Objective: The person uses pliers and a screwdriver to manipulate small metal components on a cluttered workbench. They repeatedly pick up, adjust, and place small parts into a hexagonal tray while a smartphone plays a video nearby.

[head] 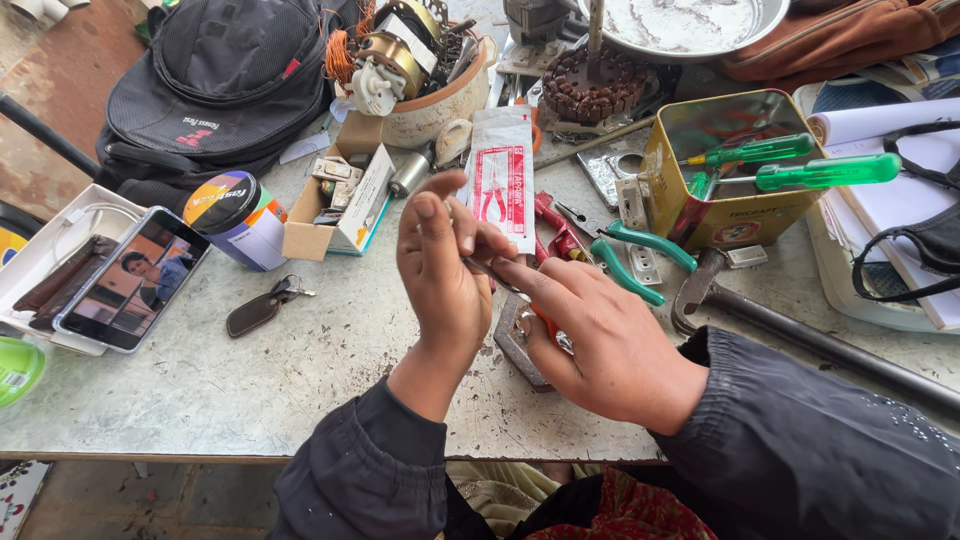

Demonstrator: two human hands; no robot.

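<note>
Near the table's front edge (pixel 300 452), left hand (pixel 440 270) and right hand (pixel 600 340), each grip pinching a thin metal piece (pixel 484 268).

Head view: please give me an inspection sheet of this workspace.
Surface: scratched grey table, crowded.
Job's things: small metal piece pinched between both hands; wrench under right hand.
Clutter: yellow tin with green screwdrivers, pliers, phone, keys, black bag.
Hands: left hand and right hand both closed on the piece.
Cables: white cable in the white box.
Surroundings: floor below the table edge.
</note>
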